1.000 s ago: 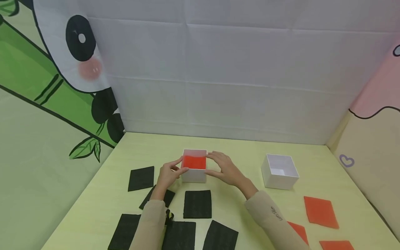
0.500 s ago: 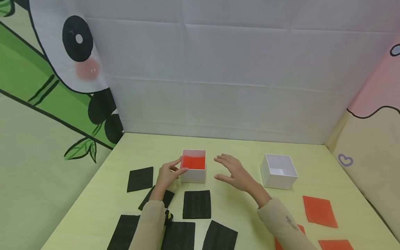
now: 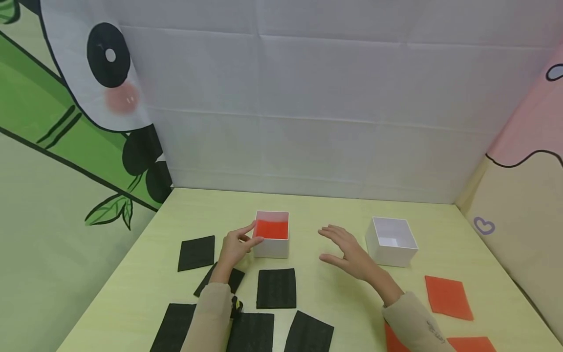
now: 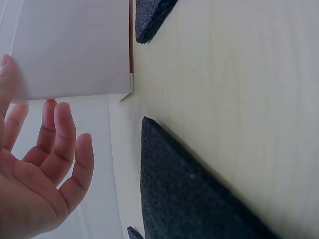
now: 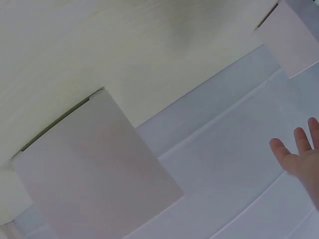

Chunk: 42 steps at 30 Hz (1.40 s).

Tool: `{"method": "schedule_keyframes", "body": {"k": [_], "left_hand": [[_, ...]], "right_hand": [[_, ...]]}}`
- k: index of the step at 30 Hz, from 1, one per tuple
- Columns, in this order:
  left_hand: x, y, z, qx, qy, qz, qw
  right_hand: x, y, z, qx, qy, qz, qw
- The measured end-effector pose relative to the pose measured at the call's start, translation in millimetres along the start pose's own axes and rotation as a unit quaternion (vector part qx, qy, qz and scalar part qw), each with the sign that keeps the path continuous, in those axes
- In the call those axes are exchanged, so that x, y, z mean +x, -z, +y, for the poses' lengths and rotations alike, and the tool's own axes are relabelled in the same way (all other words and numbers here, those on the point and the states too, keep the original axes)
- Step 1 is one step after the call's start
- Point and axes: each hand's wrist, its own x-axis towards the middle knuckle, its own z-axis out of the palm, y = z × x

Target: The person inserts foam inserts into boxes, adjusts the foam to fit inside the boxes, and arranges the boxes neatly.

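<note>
My left hand [image 3: 234, 249] is at the near left corner of a white open-topped box [image 3: 271, 250], thumb on the front and index finger at the left side. In the left wrist view the thumb lies against the box's wall [image 4: 75, 50], while the other fingers are bent loosely beside it. A red sheet [image 3: 271, 230] lies inside the box. My right hand [image 3: 352, 256] hovers over the table between this box and a second white box [image 3: 391, 255], fingers spread and holding nothing. The right wrist view shows part of that hand [image 5: 304, 162].
Several black foam squares, among them one near the middle [image 3: 276, 288] and one at the left [image 3: 196, 253], lie on the pale table [image 3: 334, 210]. Red squares [image 3: 448, 297] lie at the front right, one partly under the right sleeve [image 3: 415, 320]. A white cloth [image 3: 316, 107] hangs behind.
My right hand has let go of the box holding the red sheet and moved right, toward the second box. The left hand has stayed at its corner.
</note>
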Motion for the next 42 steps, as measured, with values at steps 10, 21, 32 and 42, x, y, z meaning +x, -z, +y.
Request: {"method": "schedule_keyframes", "body": {"k": [10,21,32,42], "left_hand": [[-2.1,1.7,1.8,-0.003,-0.007,-0.002,1.0000],[-2.0,1.1,2.5,-0.005,-0.009,0.000,0.9999],[-3.6,2.2,2.8,-0.004,-0.007,-0.004,1.0000],[-1.3,1.9,2.1,-0.004,-0.005,-0.009,0.9999]], "right_hand": [[-21,8,0,-0.003,0.004,0.004,1.000],[-45,16,0,-0.026,-0.015,0.005,1.000],[-70,24,2,-0.087,0.007,0.003,0.996],[-98,30,6,-0.106,0.000,0.003,0.994]]}}
